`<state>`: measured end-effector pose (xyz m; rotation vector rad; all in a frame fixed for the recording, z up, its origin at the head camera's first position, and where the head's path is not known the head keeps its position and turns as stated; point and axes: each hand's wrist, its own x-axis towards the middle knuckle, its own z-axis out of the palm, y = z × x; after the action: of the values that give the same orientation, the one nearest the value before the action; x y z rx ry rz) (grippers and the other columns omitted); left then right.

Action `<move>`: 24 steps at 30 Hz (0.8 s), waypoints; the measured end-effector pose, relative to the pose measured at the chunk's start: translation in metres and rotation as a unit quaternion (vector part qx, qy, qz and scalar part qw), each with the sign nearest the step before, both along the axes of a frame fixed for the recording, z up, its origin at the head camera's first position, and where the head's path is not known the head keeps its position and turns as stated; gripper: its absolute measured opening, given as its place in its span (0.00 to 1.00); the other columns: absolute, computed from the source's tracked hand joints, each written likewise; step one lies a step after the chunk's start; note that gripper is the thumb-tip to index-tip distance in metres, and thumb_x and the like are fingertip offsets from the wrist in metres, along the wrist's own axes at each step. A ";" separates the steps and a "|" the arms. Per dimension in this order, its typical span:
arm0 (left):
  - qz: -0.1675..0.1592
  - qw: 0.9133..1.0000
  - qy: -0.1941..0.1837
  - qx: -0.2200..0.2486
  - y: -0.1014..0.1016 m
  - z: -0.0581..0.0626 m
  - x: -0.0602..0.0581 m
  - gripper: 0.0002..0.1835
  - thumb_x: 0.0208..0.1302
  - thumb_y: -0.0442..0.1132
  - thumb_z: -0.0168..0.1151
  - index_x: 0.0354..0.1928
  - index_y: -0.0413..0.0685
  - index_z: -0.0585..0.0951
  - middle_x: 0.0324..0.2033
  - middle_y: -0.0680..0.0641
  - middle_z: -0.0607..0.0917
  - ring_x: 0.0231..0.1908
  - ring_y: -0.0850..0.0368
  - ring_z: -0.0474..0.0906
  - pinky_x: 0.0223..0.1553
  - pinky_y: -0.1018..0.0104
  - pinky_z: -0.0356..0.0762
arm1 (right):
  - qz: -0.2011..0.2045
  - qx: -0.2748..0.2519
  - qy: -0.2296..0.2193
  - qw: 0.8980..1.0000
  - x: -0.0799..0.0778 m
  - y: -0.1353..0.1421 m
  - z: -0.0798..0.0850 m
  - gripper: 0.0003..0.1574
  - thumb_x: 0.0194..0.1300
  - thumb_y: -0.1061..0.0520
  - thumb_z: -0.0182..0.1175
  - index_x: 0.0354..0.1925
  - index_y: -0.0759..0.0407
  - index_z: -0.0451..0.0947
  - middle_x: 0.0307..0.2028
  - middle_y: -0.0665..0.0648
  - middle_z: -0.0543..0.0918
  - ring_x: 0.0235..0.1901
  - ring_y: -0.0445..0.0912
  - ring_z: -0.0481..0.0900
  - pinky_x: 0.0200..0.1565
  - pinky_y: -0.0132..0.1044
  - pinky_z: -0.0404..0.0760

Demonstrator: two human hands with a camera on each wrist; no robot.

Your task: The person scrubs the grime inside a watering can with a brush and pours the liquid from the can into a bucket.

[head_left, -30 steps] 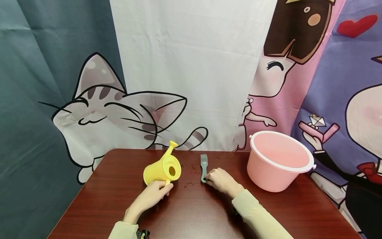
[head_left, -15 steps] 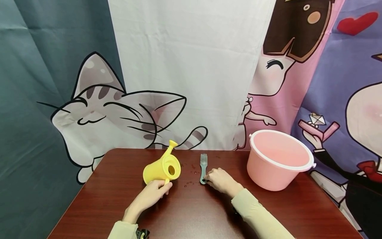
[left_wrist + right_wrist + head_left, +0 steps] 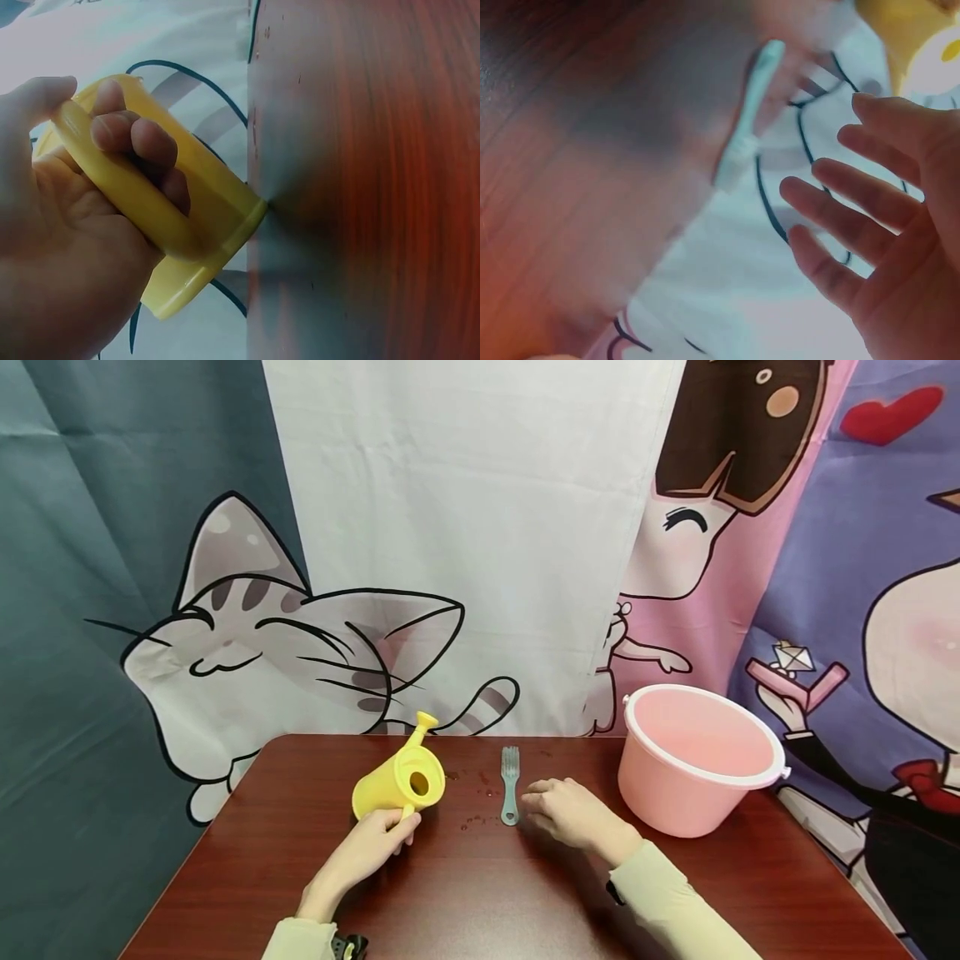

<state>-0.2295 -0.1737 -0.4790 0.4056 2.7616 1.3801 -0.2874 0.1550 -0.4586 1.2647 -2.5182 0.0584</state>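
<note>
My left hand grips the handle of a yellow watering can, which is tilted with its opening toward me. In the left wrist view the fingers of that hand curl round the handle, and the can's bottom edge is right at the tabletop. A grey-green fork lies on the table, tines pointing away from me. Just right of it is my right hand, holding nothing. The right wrist view shows that hand's fingers spread and relaxed, apart from the fork.
A pink bucket with a white rim stands at the table's right side. Several water drops dot the brown table around the fork. A cloth backdrop with cartoon figures hangs behind the table's far edge.
My right hand has let go of the fork's handle end and moved slightly right; the fork stays lying on the table. The left hand keeps its grip on the watering can.
</note>
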 end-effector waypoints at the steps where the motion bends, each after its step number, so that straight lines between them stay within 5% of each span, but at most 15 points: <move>1: 0.001 1.000 0.001 0.003 -0.001 0.000 0.000 0.20 0.60 0.58 0.47 0.19 0.56 0.73 0.13 0.54 0.72 0.16 0.61 0.68 0.21 0.68 0.66 | -0.004 -0.008 0.001 1.000 0.002 0.002 0.004 0.16 0.53 0.51 0.61 0.42 0.51 0.78 0.41 0.54 0.78 0.38 0.47 0.77 0.35 0.46 0.74; 9: 0.012 1.000 -0.005 0.019 -0.006 0.003 0.000 0.20 0.60 0.58 0.47 0.20 0.54 0.74 0.13 0.52 0.72 0.17 0.60 0.67 0.21 0.69 0.66 | -0.041 -0.083 0.001 0.996 0.017 0.033 0.034 0.20 0.55 0.52 0.60 0.47 0.54 0.76 0.45 0.55 0.76 0.43 0.47 0.75 0.44 0.41 0.72; 17: 0.023 0.999 -0.013 0.038 -0.012 0.003 -0.001 0.19 0.62 0.55 0.47 0.20 0.54 0.74 0.14 0.51 0.73 0.18 0.57 0.68 0.23 0.68 0.65 | -0.064 -0.186 0.001 0.980 0.032 0.078 0.076 0.20 0.55 0.54 0.61 0.48 0.54 0.75 0.45 0.53 0.77 0.45 0.45 0.73 0.49 0.39 0.66; 24: 0.021 0.999 -0.010 0.049 -0.013 0.002 -0.001 0.19 0.62 0.54 0.47 0.20 0.53 0.74 0.14 0.50 0.73 0.20 0.50 0.70 0.23 0.68 0.65 | -0.055 -0.243 0.007 0.968 0.043 0.116 0.110 0.18 0.53 0.59 0.63 0.45 0.52 0.78 0.43 0.51 0.79 0.43 0.43 0.76 0.44 0.24 0.69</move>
<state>-0.2305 -0.1868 -0.4771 0.3367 2.7091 1.5252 -0.2446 0.2714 -0.3489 0.9193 -2.3501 0.5998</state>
